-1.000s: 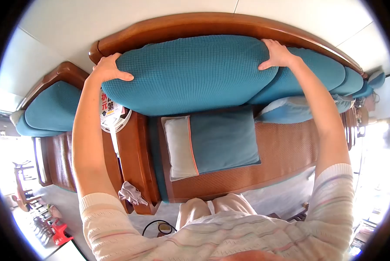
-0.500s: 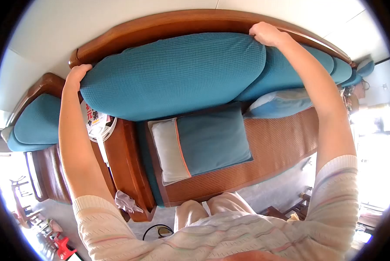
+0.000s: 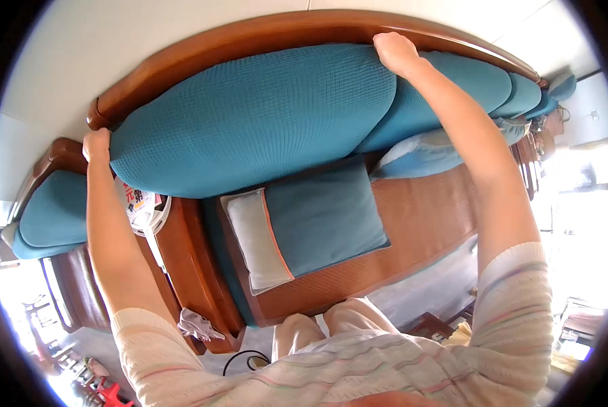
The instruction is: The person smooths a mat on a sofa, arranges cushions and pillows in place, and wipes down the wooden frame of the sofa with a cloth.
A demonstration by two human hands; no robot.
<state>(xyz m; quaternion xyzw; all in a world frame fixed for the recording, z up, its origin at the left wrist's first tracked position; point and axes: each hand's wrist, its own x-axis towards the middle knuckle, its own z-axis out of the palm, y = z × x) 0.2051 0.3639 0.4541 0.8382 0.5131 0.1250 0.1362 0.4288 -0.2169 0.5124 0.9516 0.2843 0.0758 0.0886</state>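
A long teal ribbed backrest cushion (image 3: 256, 119) leans against the curved wooden frame of a sofa. At its upper right corner my right hand (image 3: 397, 54) is closed, gripping the teal fabric. My left hand (image 3: 97, 145) is closed at the left end of the cushion, on the edge of its fabric; the fingertips are hidden. Fine creases run across the cloth between both hands. Below the cushion, a grey and teal pillow (image 3: 324, 220) with an orange stripe lies on the brown woven seat mat (image 3: 426, 210).
Another teal back cushion (image 3: 466, 88) and a pale blue pillow (image 3: 419, 154) stand to the right. At left, a wooden armrest (image 3: 199, 271) carries a crumpled cloth (image 3: 199, 325), with a white fan (image 3: 151, 220) beside it. A second sofa seat (image 3: 76, 285) is further left.
My left hand has shifted left and down in view, and my right hand slightly left. Creases across the cushion fabric look more drawn out. The whole view has tilted a little.
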